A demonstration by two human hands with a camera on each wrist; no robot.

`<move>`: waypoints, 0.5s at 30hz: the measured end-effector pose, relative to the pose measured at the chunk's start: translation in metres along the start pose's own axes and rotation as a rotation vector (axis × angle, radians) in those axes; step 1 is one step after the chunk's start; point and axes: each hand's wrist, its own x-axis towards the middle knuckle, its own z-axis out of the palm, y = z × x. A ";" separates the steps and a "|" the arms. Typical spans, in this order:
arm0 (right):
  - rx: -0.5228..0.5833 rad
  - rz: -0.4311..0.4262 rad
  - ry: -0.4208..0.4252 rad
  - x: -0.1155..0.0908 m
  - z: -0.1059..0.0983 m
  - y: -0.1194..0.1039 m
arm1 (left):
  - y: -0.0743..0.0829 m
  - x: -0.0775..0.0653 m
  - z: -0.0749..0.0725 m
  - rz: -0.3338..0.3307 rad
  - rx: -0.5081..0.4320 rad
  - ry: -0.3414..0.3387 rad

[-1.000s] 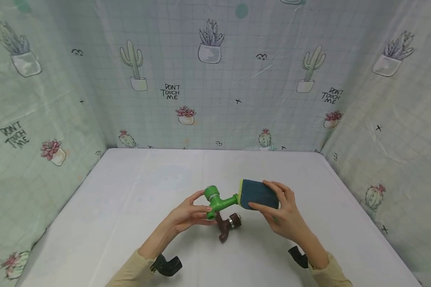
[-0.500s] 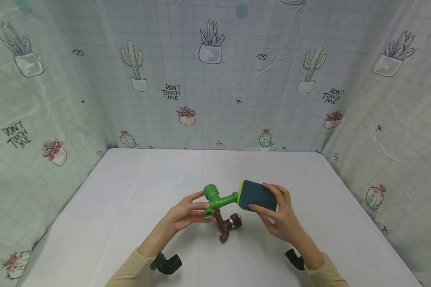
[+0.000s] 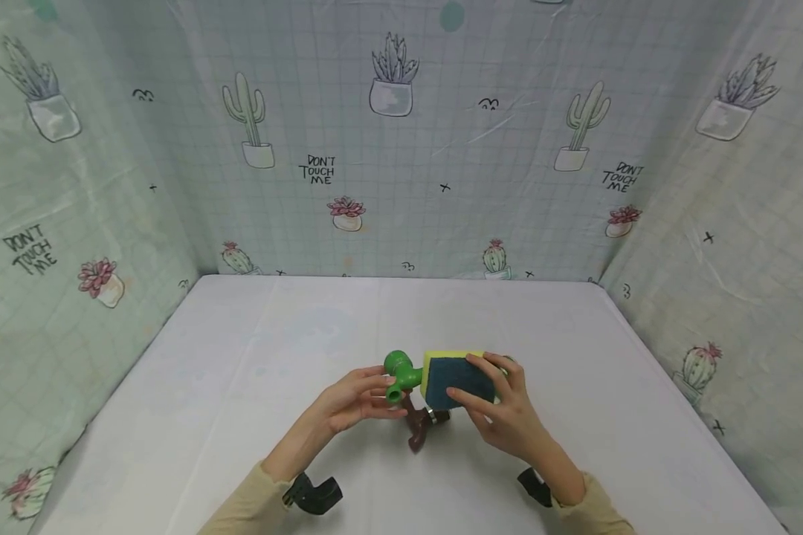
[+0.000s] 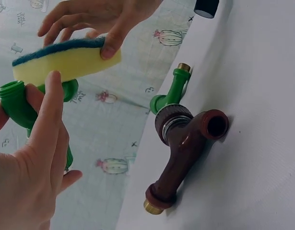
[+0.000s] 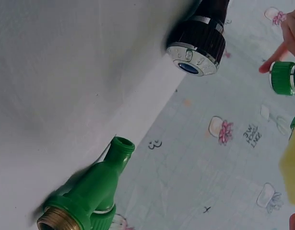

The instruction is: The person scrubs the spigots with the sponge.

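Note:
My left hand [image 3: 355, 401] grips a green plastic tap [image 3: 398, 371] above the table, thumb and fingers around its body. My right hand [image 3: 508, 412] pinches a sponge [image 3: 458, 383], yellow with a dark blue-green scouring face. The sponge overlaps the tap's long arm and hides most of it in the head view; in the left wrist view its yellow side [image 4: 65, 67] lies right against the tap [image 4: 17, 103]. Below the hands a brown tap [image 3: 417, 432] with a metal ring rests on the table.
A second green tap [image 4: 173, 88] with a brass thread lies on the table beyond the brown tap [image 4: 181, 148]; my right hand mostly hides it in the head view. Black wrist cameras [image 3: 316, 495] hang under both forearms. Patterned cloth walls [image 3: 388, 186] enclose the white table [image 3: 294, 319].
The sponge has slid left along the tap's arm toward its body and dropped slightly, and its yellow top edge has come into view. My left hand has stayed nearly in place.

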 end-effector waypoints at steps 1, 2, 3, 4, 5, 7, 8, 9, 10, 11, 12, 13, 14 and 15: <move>-0.009 -0.002 0.001 -0.001 0.000 0.001 | 0.000 -0.001 0.000 -0.006 -0.003 -0.001; -0.016 -0.001 0.000 -0.001 0.000 0.001 | 0.000 -0.001 0.000 -0.009 -0.004 -0.005; -0.021 0.001 0.002 -0.002 0.000 0.002 | -0.001 -0.002 0.000 -0.010 -0.005 -0.010; -0.026 0.002 0.001 -0.003 0.000 0.003 | -0.001 -0.002 0.000 -0.010 -0.007 -0.015; -0.029 0.004 -0.003 -0.004 0.000 0.004 | -0.001 -0.003 0.000 -0.010 -0.008 -0.022; -0.032 0.008 -0.016 -0.006 -0.001 0.006 | -0.001 -0.004 0.000 -0.011 -0.013 -0.029; -0.033 0.007 -0.020 -0.007 -0.001 0.007 | -0.001 -0.004 0.000 -0.012 -0.010 -0.029; -0.033 0.005 -0.022 -0.007 -0.001 0.008 | -0.002 -0.004 0.000 -0.015 -0.008 -0.026; -0.036 0.002 -0.025 -0.008 -0.001 0.008 | -0.002 -0.004 0.000 -0.019 -0.007 -0.023; -0.037 0.000 -0.026 -0.008 -0.002 0.009 | -0.002 -0.004 0.000 -0.022 -0.008 -0.020; -0.039 0.001 -0.027 -0.009 -0.002 0.009 | -0.003 -0.004 0.000 -0.026 -0.009 -0.016; -0.042 0.003 -0.029 -0.009 -0.002 0.009 | -0.003 -0.004 0.000 -0.028 -0.008 -0.012; -0.047 0.007 -0.027 -0.010 -0.003 0.009 | -0.003 -0.004 0.001 -0.030 -0.006 -0.009; -0.052 0.014 -0.027 -0.010 -0.003 0.009 | -0.004 -0.004 0.001 -0.032 -0.005 -0.005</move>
